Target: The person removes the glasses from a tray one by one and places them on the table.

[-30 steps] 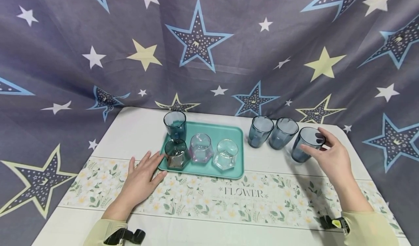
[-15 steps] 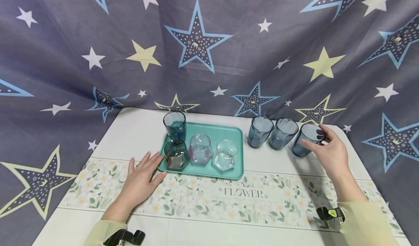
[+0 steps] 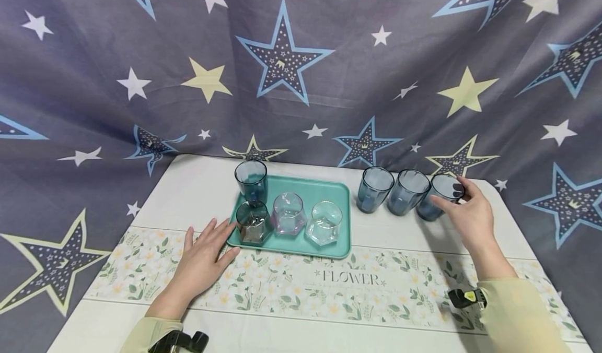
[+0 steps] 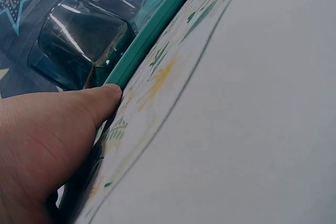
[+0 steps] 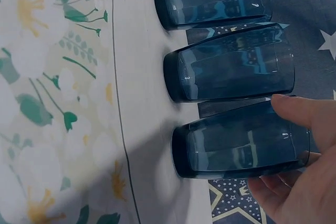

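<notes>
My right hand [image 3: 472, 217] grips a blue glass [image 3: 435, 201] near its rim, thumb on one side and fingers on the other. That glass stands upright at the right end of a row, beside a middle blue glass [image 3: 408, 192] and a left blue glass [image 3: 374, 189]. My left hand [image 3: 199, 264] lies spread on the table, its fingertips at the left edge of a teal tray [image 3: 324, 186]. In the left wrist view the thumb [image 4: 107, 100] touches the tray's rim. On the tray stand a dark grey glass [image 3: 254, 222], a pinkish glass [image 3: 288, 214] and a clear glass [image 3: 324, 223].
Another blue glass [image 3: 251, 180] stands at the tray's back left corner. A floral strip [image 3: 301, 290] with the word FLOWER crosses the white table [image 3: 263, 327]. Behind the table hangs a grey curtain [image 3: 324, 76] with stars.
My right hand has moved the blue glass back and slightly left, close against the middle glass. The left hand has stayed in place.
</notes>
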Demonstrator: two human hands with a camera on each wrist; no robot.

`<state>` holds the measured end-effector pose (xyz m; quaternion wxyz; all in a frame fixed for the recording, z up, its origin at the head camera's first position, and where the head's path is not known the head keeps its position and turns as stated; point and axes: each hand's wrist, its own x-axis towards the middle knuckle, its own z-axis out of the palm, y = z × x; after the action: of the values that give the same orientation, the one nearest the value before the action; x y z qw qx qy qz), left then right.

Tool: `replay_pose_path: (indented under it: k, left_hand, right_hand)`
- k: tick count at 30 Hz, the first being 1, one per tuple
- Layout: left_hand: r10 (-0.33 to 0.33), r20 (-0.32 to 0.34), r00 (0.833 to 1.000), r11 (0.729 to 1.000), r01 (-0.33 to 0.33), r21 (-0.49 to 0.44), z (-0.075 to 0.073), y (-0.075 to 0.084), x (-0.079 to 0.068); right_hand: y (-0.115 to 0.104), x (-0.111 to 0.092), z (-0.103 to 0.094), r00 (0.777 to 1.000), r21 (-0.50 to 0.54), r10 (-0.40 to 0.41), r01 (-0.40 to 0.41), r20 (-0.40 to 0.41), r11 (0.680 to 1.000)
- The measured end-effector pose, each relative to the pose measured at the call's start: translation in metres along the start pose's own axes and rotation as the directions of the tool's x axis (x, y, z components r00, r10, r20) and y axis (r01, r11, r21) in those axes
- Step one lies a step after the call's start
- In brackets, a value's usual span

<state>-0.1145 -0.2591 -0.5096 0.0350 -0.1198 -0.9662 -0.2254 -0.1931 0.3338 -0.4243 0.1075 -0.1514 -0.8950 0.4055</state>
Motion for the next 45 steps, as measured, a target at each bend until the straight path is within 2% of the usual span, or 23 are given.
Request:
replay_pose_path:
  k: [7,19,22,25,29,34,37,40,45]
  left_hand:
    - [0.006,-0.006,1.000,1.000,-0.006,0.001,0.000,0.000,0.000]
    - [0.004,-0.003,1.000,1.000,-0.004,0.009,0.004,-0.003,-0.001]
    - [-0.002,0.008,1.000,1.000,0.002,0.008,0.004,-0.003,-0.001]
    - [-0.001,0.010,1.000,1.000,0.001,0.005,0.003,-0.002,0.000]
    - [0.006,0.002,1.000,1.000,-0.006,0.003,0.002,-0.001,0.000]
    - [0.005,0.000,1.000,1.000,-0.005,0.003,0.002,-0.002,0.000]
    - [0.000,0.007,1.000,1.000,0.000,0.004,0.003,-0.003,-0.001]
    - [-0.001,0.009,1.000,1.000,0.001,0.002,0.003,-0.003,-0.001]
    - [0.001,0.009,1.000,1.000,-0.001,0.001,0.003,-0.002,0.000]
  right_hand:
    - [-0.002,0.001,0.001,1.000,0.006,-0.022,0.021,0.010,1.000]
    - [0.000,0.004,0.000,0.995,-0.055,-0.077,0.081,0.061,0.995]
    - [-0.001,0.002,0.000,0.995,-0.047,-0.092,0.094,0.039,0.995]
    - [-0.005,-0.001,0.000,0.992,-0.042,-0.123,0.122,-0.029,0.992]
    - [-0.021,-0.011,-0.002,0.968,-0.059,-0.203,0.197,-0.149,0.979]
    - [-0.052,-0.026,0.001,0.909,-0.085,-0.341,0.330,-0.239,0.940]
    - [-0.068,-0.033,0.006,0.872,-0.073,-0.420,0.416,-0.252,0.907]
    - [-0.084,-0.038,0.011,0.848,-0.045,-0.469,0.474,-0.248,0.879]
    - [-0.103,-0.043,0.024,0.839,0.018,-0.502,0.517,-0.210,0.856]
